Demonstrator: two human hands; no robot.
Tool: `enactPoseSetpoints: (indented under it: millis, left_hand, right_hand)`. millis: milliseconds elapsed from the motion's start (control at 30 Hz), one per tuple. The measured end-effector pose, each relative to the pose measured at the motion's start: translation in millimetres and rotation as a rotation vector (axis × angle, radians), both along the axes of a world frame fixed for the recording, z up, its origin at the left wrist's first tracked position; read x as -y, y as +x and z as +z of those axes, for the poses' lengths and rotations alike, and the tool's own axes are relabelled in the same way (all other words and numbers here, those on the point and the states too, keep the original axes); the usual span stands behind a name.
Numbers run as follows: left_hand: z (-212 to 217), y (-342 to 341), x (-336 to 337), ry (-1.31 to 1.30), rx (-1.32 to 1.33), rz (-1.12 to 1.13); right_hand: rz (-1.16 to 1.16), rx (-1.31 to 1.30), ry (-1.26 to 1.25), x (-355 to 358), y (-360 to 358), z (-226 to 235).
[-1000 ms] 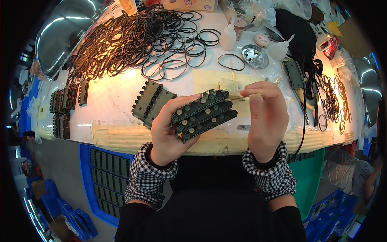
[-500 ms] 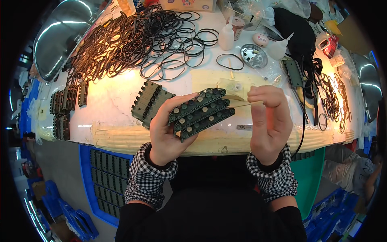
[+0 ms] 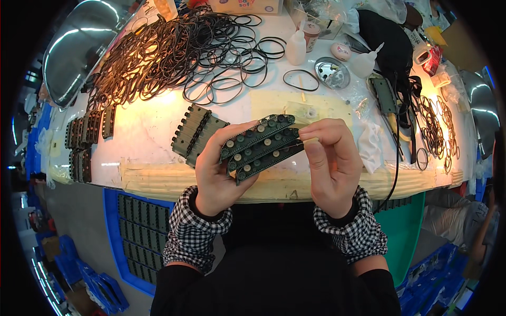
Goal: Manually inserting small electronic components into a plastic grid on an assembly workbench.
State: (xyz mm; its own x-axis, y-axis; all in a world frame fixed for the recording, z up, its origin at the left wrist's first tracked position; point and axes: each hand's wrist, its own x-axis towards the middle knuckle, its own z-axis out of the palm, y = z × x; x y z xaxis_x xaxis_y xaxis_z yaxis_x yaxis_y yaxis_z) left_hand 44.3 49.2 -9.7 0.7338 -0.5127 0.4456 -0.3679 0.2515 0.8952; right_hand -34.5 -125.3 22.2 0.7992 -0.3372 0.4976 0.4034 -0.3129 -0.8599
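Note:
My left hand (image 3: 219, 171) is closed around a stack of three dark green toy tank track units (image 3: 266, 142), held tilted above the table's front edge. Small round wheels, some black and some tan, show along their sides. At the right end of the stack, my right hand (image 3: 334, 163) pinches with thumb and forefinger. Between those fingertips is a thin pale stick, mostly hidden, its tip against the middle unit. Behind my left hand lies a group of olive-green track pieces (image 3: 188, 131), partly covered by the hand.
A heap of black rubber loops (image 3: 168, 58) spreads over the back left. White squeeze bottles (image 3: 296, 48) and a round metal dish (image 3: 332, 72) stand at the back. More track units (image 3: 81, 131) sit at left. Below the table edge is a blue tray (image 3: 113, 231) of dark parts.
My right hand has moved left, bringing the thin stick up to the end of the track units. The left hand and its stack stay almost still. A white tissue at right is now uncovered.

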Motion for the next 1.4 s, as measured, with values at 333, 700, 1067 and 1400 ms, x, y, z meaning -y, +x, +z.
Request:
enactPoseSetpoints:
  millis: [333,700,1067,1400]
  left_hand:
    - [-2.4,1.4,-2.1,0.025,0.031,-0.017]
    - [3.4,2.7,0.2,0.029,0.099,-0.025]
    - [4.6,1.8,1.4,0.046,0.108,-0.006]
    - [4.3,2.8,1.1,0.050,0.153,0.016]
  right_hand:
    - [-0.374,0.104,-0.458,38.1,12.5,-0.4]
    - [-0.135,0.142,-0.220,12.3,11.2,17.1]
    - [-0.002,0.065,0.004,-16.4,25.8,10.7]
    - [-0.057,0.059,0.054,-13.4,24.0,13.5]
